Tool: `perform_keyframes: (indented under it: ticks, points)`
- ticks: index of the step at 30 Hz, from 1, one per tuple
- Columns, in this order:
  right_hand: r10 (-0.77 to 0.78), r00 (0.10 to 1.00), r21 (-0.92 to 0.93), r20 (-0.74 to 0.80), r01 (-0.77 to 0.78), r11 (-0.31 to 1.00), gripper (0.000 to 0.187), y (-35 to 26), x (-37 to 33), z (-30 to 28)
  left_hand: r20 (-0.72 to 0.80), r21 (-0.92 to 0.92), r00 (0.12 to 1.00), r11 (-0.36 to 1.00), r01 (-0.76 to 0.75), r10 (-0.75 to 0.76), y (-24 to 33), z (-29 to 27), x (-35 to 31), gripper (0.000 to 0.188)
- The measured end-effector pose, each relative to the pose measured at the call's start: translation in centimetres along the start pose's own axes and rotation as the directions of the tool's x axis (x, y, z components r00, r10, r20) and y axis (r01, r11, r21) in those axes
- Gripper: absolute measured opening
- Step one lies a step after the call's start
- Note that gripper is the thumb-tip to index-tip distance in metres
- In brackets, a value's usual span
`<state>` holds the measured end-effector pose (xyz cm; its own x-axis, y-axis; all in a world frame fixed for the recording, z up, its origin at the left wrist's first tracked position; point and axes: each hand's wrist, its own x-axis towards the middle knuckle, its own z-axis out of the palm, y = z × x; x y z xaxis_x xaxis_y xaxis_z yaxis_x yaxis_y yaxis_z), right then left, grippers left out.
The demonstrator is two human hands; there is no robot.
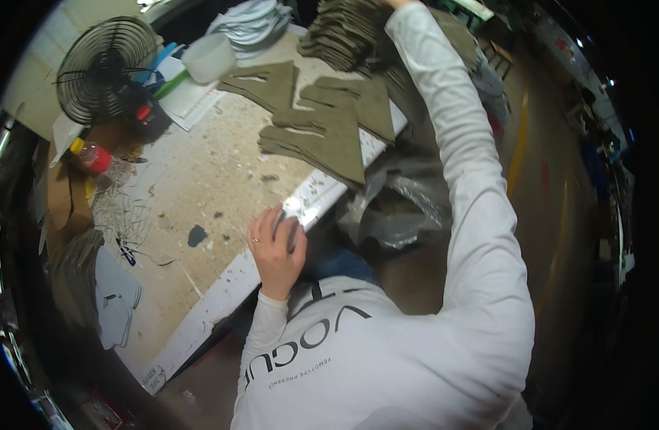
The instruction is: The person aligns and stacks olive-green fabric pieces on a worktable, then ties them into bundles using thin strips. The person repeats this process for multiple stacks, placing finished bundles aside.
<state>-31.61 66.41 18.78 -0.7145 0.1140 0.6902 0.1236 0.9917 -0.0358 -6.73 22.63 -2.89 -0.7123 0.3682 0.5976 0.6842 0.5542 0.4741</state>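
Observation:
My left hand [276, 252] rests at the white front edge of the worktable, its fingers curled round a small dark thing that I cannot make out. My right arm stretches up to the far side. Only part of my right hand [400, 3] shows at the upper rim, beside a tall stack of olive-green fabric pieces [340, 32]; its fingers are cut off from view. Between the hands lie slotted, olive-green cut fabric pieces: one nearest me [322, 143], another behind it [369, 100] and a third farther left [268, 82].
A black fan [107, 68] stands at the far left, near a whitish tub [209, 57] and a bottle with a red label [96, 159]. White stacked pieces [250, 29] lie at the back, pale templates [116, 297] at the left. Clear plastic [397, 208] hangs beside the table's right edge.

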Motion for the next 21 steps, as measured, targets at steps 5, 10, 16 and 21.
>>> perform_keyframes:
  ticks: [5,10,16,21]
  points:
    - [-0.156,0.98,-0.005,-0.126,0.156,0.988,0.08,-4.0,-2.0,-6.4,0.001,-0.01,1.0,1.0,-0.014,0.014,0.1,0.1,0.2,0.019]
    - [-0.269,0.963,0.478,0.003,0.235,0.846,0.038,-7.4,-13.8,-15.6,0.3,-0.368,0.931,0.875,0.315,-0.209,2.1,-1.0,0.6,0.02]
    - [-0.47,0.366,0.586,0.803,-0.346,0.732,0.024,-6.0,-33.7,-7.8,0.561,-0.536,0.807,0.824,0.185,0.184,4.2,4.3,0.7,0.053]
    - [0.427,0.417,-0.372,0.803,-0.21,0.904,0.063,0.5,-47.2,-1.8,0.698,-0.577,0.666,0.756,0.309,0.261,3.1,9.7,1.8,0.061]
